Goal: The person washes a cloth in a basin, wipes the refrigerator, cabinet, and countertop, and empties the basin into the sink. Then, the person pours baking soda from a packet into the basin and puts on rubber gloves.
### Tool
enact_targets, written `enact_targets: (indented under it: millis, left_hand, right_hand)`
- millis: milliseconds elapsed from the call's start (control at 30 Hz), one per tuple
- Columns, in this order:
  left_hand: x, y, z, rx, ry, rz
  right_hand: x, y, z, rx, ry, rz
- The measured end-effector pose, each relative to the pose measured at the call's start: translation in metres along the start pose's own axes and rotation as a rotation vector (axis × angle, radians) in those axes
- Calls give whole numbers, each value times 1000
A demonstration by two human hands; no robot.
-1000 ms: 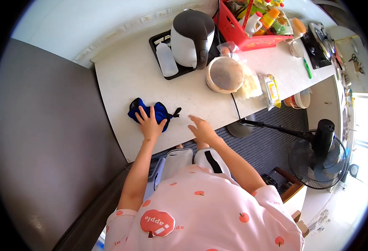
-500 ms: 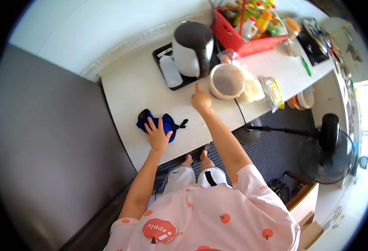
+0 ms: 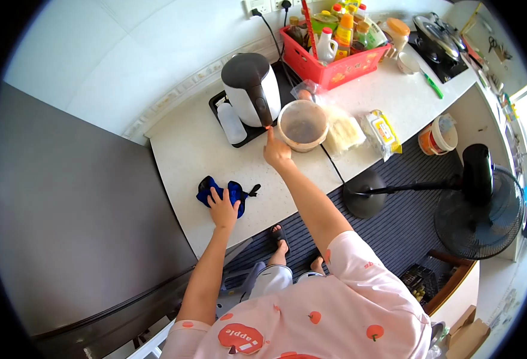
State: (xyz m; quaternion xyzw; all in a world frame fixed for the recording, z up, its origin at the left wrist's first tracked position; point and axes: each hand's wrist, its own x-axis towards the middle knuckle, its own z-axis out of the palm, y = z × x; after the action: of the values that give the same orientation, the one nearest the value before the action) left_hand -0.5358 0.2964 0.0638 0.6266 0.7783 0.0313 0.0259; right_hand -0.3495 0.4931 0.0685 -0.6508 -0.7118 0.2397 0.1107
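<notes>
My left hand (image 3: 222,210) lies with spread fingers on a crumpled blue and black cloth (image 3: 237,192) on the counter. Part of the cloth is hidden beneath it. My right hand (image 3: 277,154) has its index finger stretched out and the other fingers curled, holding nothing. That fingertip is at the lower end of the handle of a white and dark electric kettle (image 3: 253,90), where a small red spot shows. The kettle stands on a black tray (image 3: 253,137) beside a white bottle (image 3: 232,124). Just right of my right hand is a round plastic tub (image 3: 303,127).
A red basket (image 3: 350,70) of bottles stands at the back. A pack of noodle-like food (image 3: 342,131) and a yellow-white packet (image 3: 383,133) lie right of the tub. A standing fan (image 3: 479,203) is on the floor at right, and a grey panel (image 3: 90,203) borders the counter at left.
My right index finger has come to the kettle's handle end, and a red spot now shows there. My left hand stays on the cloth. The camera view has shifted.
</notes>
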Motion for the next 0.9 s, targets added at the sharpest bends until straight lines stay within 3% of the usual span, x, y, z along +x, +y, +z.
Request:
enact_targets:
  millis: [133,200,267,367,433,567,700,900]
  left_hand:
    - [-8,19,-15,-147,32,22]
    - [-14,32,-21,-272,33,37]
    - [-19,43,-24,-404,20,69]
    - [-20,49,-20,-444,47,147]
    - [-16,50,-22,-440,38,169]
    - [-8,46,-25,-401,11,215]
    - [-5,46,-18,-343,36,239]
    - [-4,48,-20,-303,22,231]
  right_hand:
    - [-58,3,-8,250,92,-102]
    - [-110,13,6,374,-67,-99]
    - [-164,35,12,485,-25,-208]
    - [-191,63,0,614,12,60]
    - [-165,77,-26,1013,-36,296]
    - [-109,50,-116,1457,55,627]
    - [-88,41,-109,1440,103,757]
    - [-89,50,-89,1475,276,725]
